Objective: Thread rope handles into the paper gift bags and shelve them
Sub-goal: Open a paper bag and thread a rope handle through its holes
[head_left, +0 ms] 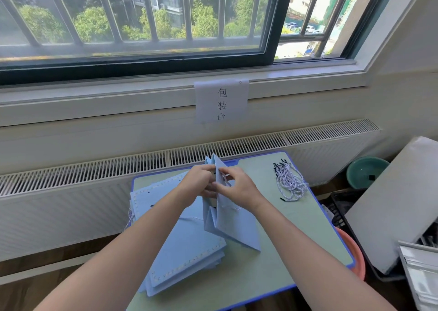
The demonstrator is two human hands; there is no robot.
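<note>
Bag (233,225): upright on bench (296,235), beside flat stack (187,246).
Left hand (201,182): I pinch the bag's top edge.
Right hand (237,185): I pinch the rope (224,176) at the bag's top.
Ropes (290,180): loose pile, far right.

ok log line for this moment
step: threading handle | left hand: holds bag | right hand: pinches rope at bag top | spare ropes: right on table

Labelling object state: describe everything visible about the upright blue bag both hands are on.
The upright bag is pale blue paper, matte, with folded side gussets pleated inward. It stands on the green table, top edge toward the window, leaning against the flat stack of blue bags. The left hand holds its upper left panel; the right hand pinches near the top edge. A thin rope piece shows on its near face.
</note>
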